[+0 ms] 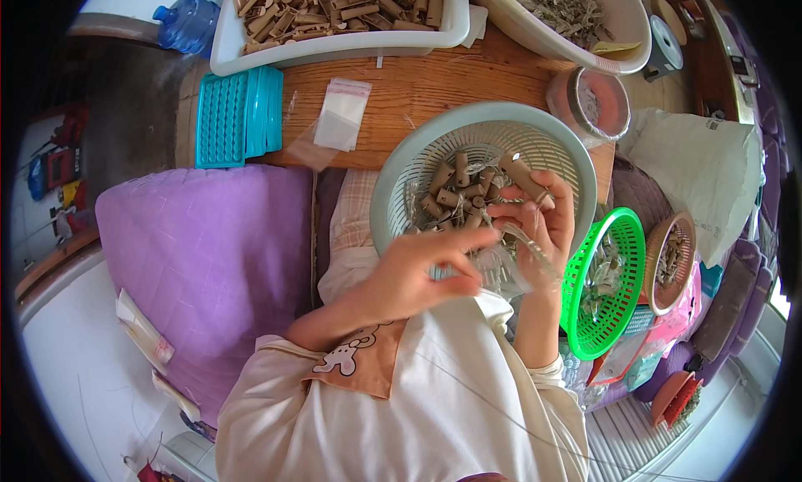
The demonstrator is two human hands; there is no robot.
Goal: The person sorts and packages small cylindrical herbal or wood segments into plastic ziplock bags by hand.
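My right hand (547, 223) is closed round a brown tube-shaped piece (524, 177), which slants across its fingers. Clear strands (535, 252) hang by that palm. Facing it, my left hand (418, 269) is slightly blurred, its thumb and a finger meeting in a ring while another finger stretches toward the strands. What lies in that pinch is too small to make out. Both hands are over the near side of a grey-green round basket (585, 160). Several short brown tubes (455, 190) with clear strands lie inside it.
Past the basket stand a white bin (342, 48) of brown pieces, a cream basin (560, 52) of thin strips and a pink bucket (576, 106). Teal trays (242, 114) and clear bags (342, 114) lie on the wooden table. A green basket (614, 315) and brown basket (681, 231) are at right.
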